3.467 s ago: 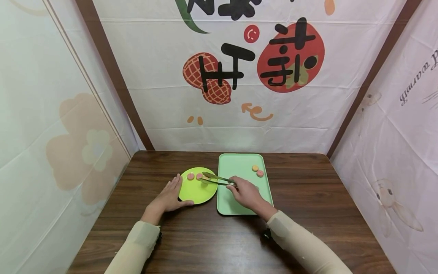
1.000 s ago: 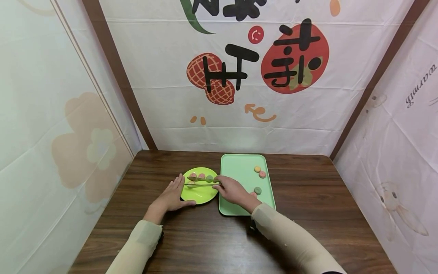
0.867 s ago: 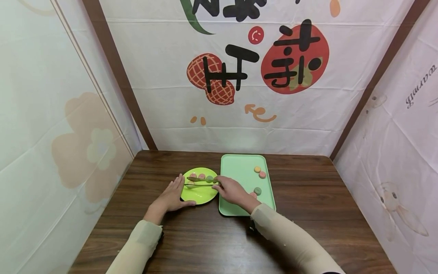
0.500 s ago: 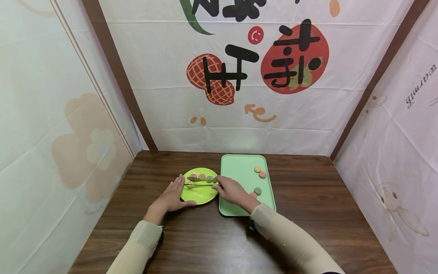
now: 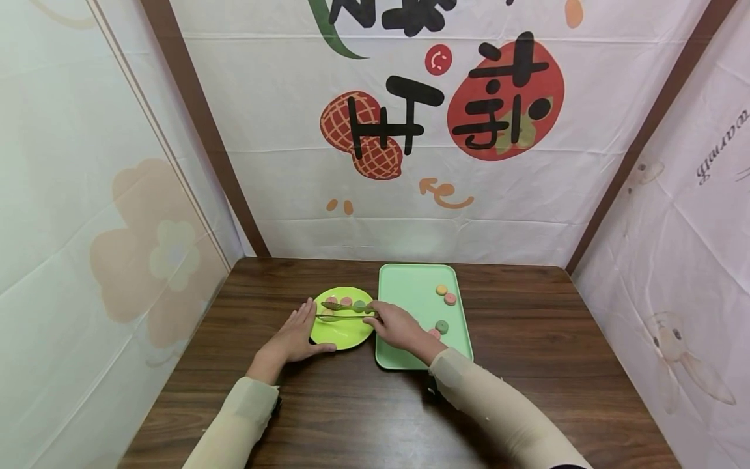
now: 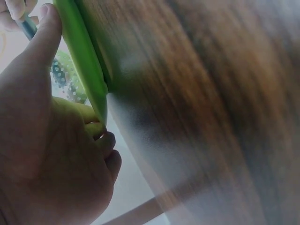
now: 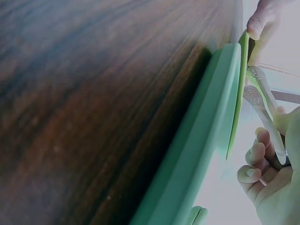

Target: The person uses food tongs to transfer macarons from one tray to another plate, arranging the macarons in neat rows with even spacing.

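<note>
Item: yellow-green plate [image 5: 342, 335], 1, round, on the dark wood desk [image 5: 351, 410]. The left hand [image 5: 291, 337] is at its near-left rim, fingers [image 5: 305, 309] extended and thumb spread wide, touching the edge.

Item: metal tongs [image 5: 335, 306], 1 pair, reaching leftward over the plate. The right hand [image 5: 398, 324] grips them, fingers curled about the handle end; the 2 arms stand apart.

Item: macarons on the plate, 4 visible: 2 pink [image 5: 346, 301] and 1 green [image 5: 359, 305] in a row at the far side; 1 pale yellow [image 5: 327, 313] by the tong tips, partly hidden. I cannot tell whether the tongs pinch it.

Item: mint-green tray [image 5: 407, 286], 1, rectangular, just right of the plate, bearing 4 visible macarons: 1 yellow [image 5: 441, 289] beside 1 pink at the far right; 1 green beside 1 pink nearer the right wrist.
</note>
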A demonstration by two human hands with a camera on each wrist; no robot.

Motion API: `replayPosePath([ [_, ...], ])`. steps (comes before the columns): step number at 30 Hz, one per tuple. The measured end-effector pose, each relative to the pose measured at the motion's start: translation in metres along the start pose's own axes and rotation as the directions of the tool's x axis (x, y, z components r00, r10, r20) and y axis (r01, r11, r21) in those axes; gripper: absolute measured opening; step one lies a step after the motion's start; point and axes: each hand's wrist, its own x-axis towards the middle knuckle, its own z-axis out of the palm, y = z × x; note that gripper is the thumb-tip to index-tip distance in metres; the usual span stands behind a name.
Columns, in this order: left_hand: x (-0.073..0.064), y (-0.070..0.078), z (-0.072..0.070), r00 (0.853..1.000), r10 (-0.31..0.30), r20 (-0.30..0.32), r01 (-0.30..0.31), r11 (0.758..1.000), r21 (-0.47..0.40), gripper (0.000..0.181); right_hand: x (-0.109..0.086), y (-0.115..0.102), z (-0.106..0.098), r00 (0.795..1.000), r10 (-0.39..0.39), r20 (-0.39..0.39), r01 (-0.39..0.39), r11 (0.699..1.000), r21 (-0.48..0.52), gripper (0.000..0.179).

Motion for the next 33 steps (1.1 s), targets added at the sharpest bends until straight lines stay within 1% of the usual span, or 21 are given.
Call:
replayPosePath([
  [10, 0.0003, -0.0011, 0.001, 1.0, -0.003, 0.001, 0.003, 1.0, 0.0, 0.13, -0.0001, 0.0033, 0.0006, 1.0, -0.013, -0.003, 0.013, 1.0, 0.012, 0.029],
  [21, -0.0019, 0.0021, -0.0002, 1.0, 0.005, -0.004, -0.005, 1.0, -0.007, 0.127, 0.0006, 0.005, 0.0011, 1.0, -0.013, 0.005, 0.013, 1.0, 0.025, 0.031],
  [28, -0.0016, 0.0025, 0.0, 1.0, 0.007, -0.004, -0.007, 1.0, -0.003, 0.127, -0.0006, 0.004, -0.0002, 1.0, -0.015, -0.008, 0.016, 0.999, 0.037, 0.032],
  [33, -0.0013, 0.0027, -0.0008, 1.0, 0.003, -0.002, -0.003, 1.0, -0.005, 0.128, -0.0034, 0.0043, -0.0031, 0.999, -0.017, -0.041, 0.019, 0.998, 0.058, 0.036],
])
